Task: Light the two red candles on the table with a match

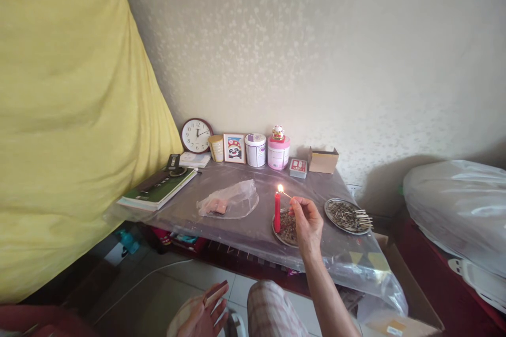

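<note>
My right hand pinches a burning match between thumb and fingers. The flame is at the top of an upright red candle. That candle stands on a round metal plate covered with small dark and pale grains, partly hidden by my right hand. Low in front of the table, above my lap, my left hand holds a small, flat, brown-sided matchbox, its other fingers apart. To the right, a second metal plate carries similar grains and several unlit matches.
A clear plastic bag with pinkish pieces lies on the plastic-covered table. Along the wall stand a clock, framed picture, two canisters, a tin and an open cardboard box. A green book lies left.
</note>
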`<act>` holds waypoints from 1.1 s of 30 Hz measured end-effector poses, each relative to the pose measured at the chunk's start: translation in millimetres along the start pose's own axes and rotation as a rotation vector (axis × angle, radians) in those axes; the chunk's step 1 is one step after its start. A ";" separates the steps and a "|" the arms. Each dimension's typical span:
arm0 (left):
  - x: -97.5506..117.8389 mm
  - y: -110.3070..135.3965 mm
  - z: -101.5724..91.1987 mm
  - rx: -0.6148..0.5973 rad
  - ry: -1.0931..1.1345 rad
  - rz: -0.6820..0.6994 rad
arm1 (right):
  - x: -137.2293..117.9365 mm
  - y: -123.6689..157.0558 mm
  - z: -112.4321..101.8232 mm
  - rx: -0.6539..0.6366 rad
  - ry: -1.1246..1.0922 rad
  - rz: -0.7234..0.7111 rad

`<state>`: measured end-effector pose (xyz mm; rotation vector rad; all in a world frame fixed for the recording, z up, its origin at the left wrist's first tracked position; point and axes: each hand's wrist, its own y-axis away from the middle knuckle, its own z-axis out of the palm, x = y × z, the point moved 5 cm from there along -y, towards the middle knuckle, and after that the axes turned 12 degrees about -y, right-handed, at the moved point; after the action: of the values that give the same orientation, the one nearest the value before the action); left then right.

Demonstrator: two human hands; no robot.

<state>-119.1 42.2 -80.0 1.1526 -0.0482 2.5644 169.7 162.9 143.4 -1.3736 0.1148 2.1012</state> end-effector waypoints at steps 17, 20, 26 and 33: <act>7.0 2.7 8.9 0.030 -0.083 0.023 | -38.7 -10.9 -73.6 0.138 0.055 -0.078; 8.3 3.3 10.8 0.034 -0.085 0.012 | -33.9 -11.0 -85.6 0.152 0.090 -0.068; 6.1 3.1 9.2 0.018 -0.027 -0.020 | -22.7 -7.9 -99.1 0.166 0.104 -0.017; 5.1 3.5 6.9 0.066 -0.015 -0.032 | -14.0 -5.4 -104.5 0.123 0.154 -0.012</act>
<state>-118.4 39.2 -71.3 1.1866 0.0519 2.5472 259.9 120.2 109.1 -1.4560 0.2924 1.9430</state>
